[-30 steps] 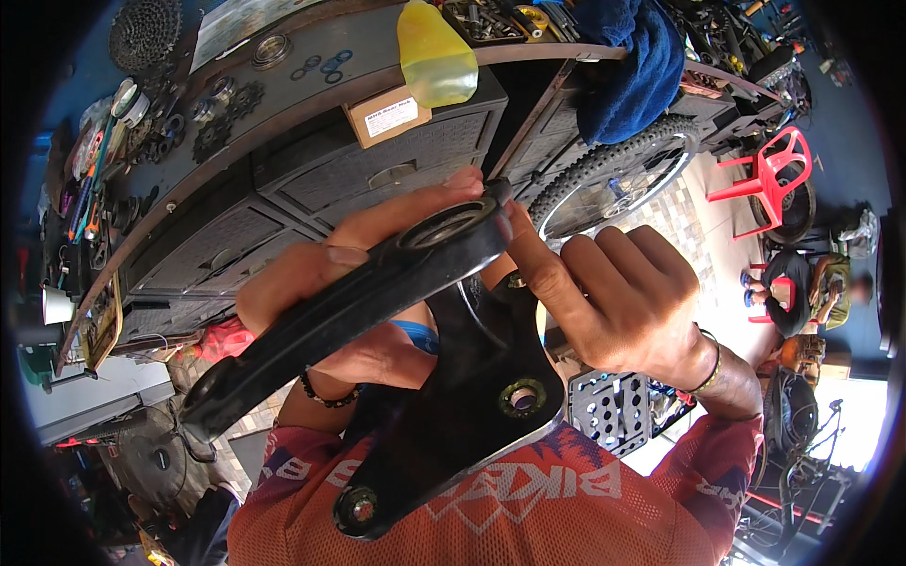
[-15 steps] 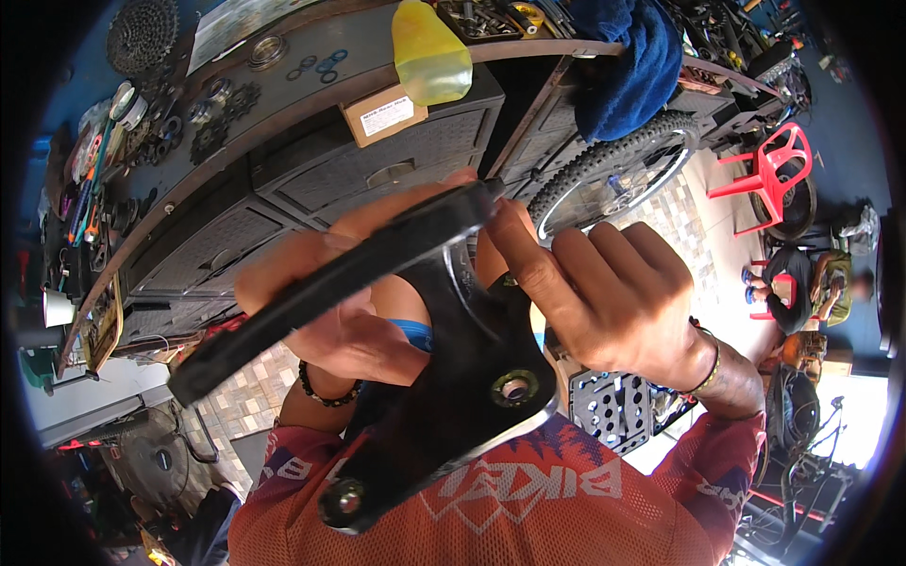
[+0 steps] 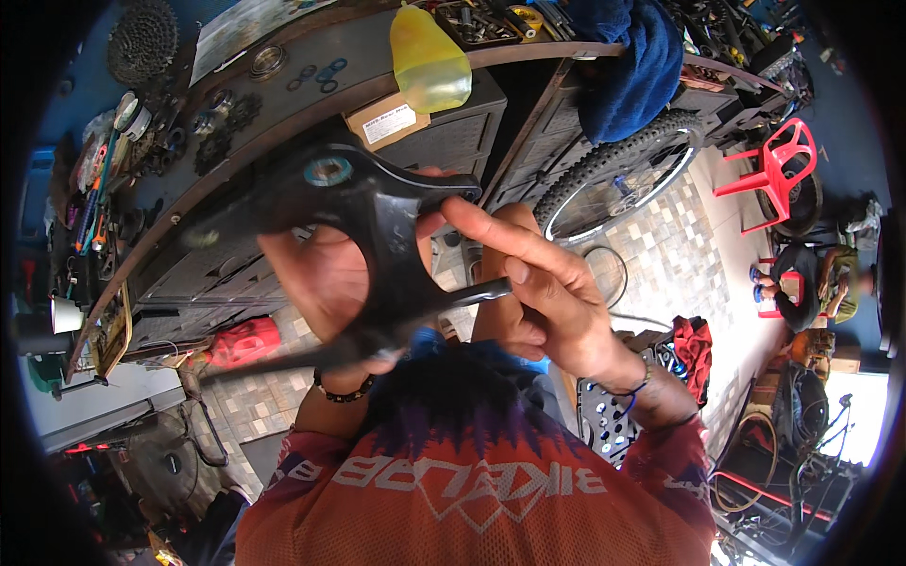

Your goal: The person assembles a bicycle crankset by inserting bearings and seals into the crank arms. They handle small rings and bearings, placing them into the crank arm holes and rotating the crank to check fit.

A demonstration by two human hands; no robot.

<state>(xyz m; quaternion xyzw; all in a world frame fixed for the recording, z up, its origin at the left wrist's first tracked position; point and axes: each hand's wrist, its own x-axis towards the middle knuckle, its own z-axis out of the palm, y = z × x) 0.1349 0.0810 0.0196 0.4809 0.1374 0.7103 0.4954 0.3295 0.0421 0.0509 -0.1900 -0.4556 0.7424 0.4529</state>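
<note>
A black bicycle suspension link (image 3: 392,241) is held up in front of my chest, broad and forked, with a round bearing hole in its upper part. Its left end is smeared by motion. My left hand (image 3: 326,274) grips it from behind, the palm showing through the gap between its arms and some fingers hidden by the part. At the link's right side, my right hand (image 3: 562,307) has its index finger stretched onto the upper fork end. The thumb lies by the tip of the lower fork end, and the lower fingers are curled.
Ahead is a dark workbench (image 3: 274,160) with drawers, bearing rings, sprockets and a yellow container (image 3: 432,61). A cardboard box (image 3: 387,121) sits at its edge. A bicycle wheel (image 3: 618,179) leans at right, near a red chair (image 3: 779,174). Another person sits far right.
The link has been turned over and raised, so its bearing hole now faces me at the top. My right hand has moved down slightly, its index finger straightened.
</note>
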